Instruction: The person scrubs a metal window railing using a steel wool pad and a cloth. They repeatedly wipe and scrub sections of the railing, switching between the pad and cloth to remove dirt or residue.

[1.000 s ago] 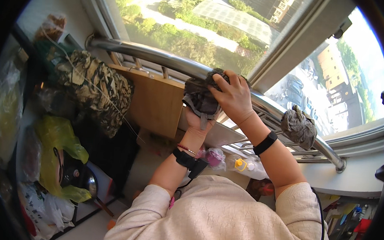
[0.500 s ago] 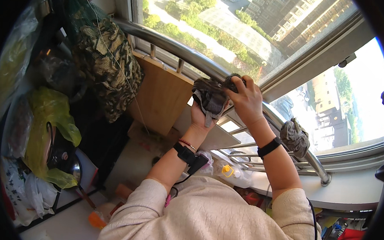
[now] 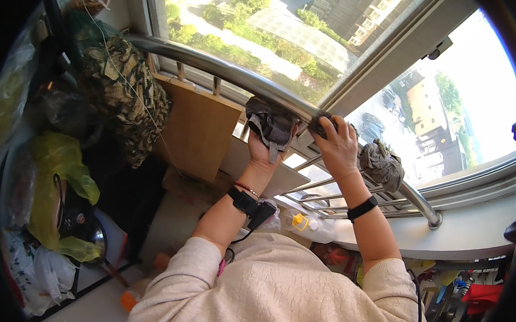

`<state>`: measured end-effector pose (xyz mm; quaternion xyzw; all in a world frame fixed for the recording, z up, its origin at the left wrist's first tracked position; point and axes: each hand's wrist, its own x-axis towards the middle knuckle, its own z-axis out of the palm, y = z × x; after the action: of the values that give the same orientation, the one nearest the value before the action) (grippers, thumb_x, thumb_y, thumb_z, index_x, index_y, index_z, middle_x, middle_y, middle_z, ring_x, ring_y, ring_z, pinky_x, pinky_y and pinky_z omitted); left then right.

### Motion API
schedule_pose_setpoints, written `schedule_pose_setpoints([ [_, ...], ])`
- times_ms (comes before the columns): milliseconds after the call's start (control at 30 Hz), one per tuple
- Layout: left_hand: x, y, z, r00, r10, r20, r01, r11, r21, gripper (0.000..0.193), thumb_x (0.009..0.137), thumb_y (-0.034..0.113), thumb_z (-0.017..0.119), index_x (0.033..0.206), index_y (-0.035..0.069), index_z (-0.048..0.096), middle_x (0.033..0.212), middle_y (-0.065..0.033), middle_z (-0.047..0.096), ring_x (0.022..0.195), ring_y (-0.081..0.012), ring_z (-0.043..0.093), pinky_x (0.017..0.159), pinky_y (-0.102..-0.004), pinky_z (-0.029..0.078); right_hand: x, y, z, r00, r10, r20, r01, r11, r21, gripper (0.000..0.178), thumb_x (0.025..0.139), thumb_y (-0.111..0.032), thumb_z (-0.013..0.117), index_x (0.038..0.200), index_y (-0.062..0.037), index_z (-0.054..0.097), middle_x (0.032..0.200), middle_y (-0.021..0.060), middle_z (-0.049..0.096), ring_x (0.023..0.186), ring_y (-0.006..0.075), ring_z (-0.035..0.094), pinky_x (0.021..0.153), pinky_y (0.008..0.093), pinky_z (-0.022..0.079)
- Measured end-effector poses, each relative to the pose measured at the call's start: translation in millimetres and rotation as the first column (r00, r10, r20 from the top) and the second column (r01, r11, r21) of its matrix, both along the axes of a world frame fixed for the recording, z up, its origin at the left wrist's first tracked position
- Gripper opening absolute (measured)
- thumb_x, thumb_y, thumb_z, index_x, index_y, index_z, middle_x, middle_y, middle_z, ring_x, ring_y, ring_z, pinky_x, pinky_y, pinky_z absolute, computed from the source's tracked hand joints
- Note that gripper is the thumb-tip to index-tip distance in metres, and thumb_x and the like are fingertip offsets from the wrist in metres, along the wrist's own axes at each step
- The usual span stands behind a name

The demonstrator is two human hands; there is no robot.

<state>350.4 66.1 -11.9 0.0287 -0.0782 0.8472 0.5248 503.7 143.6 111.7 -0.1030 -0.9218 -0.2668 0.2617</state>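
My left hand is closed from below around a dark grey fabric item, with a dark opening and a strip hanging down; its exact kind is unclear. To the right, my right hand curls over a dark, fuzzy-looking bundle at the metal handrail. Whether that bundle is fixed to the rail cannot be made out. Close to my right wrist, a crumpled grey cloth is wrapped round the rail. The two hands are apart.
Behind the rail are window panes. A wooden board leans below it, beside a camouflage-patterned bundle in netting. A yellow plastic bag lies left. Under my arms stand clear plastic bottles; a white ledge curves at right.
My right hand and the dark bundle have moved right along the rail, away from the grey fabric item and closer to the wrapped cloth. My left hand still holds its item. The view has shifted slightly.
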Motion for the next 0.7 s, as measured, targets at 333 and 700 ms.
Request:
schedule_pose_setpoints([
  [333, 34.4, 1.2, -12.9, 0.993, -0.07, 0.093, 0.077, 0.994, -0.077, 0.056, 0.1, 0.058, 0.045, 0.135, 0.016, 0.059, 0.129, -0.0101, 0.066, 0.113, -0.0311, 0.065, 0.092, -0.0499, 0.056, -25.7, 7.6, -2.1, 0.994, 0.089, 0.071, -0.084, 0.995, -0.061, 0.02, 0.074, -0.018, 0.069, 0.092, -0.0196, 0.077, 0.122, -0.0002, 0.056, 0.119, 0.0278, 0.051, 0.097, 0.0453, 0.046],
  [700, 64.4, -2.3, 12.8, 0.984, -0.175, 0.025, 0.177, 0.981, -0.085, 0.063, 0.1, 0.061, 0.035, 0.141, 0.017, 0.055, 0.136, -0.012, 0.063, 0.121, -0.0335, 0.063, 0.1, -0.0574, 0.053, 15.1, 11.3, 10.5, 0.993, 0.117, -0.024, -0.118, 0.99, -0.081, 0.016, 0.073, -0.017, 0.069, 0.086, -0.0217, 0.077, 0.121, -0.0003, 0.056, 0.119, 0.0275, 0.051, 0.095, 0.0452, 0.047],
])
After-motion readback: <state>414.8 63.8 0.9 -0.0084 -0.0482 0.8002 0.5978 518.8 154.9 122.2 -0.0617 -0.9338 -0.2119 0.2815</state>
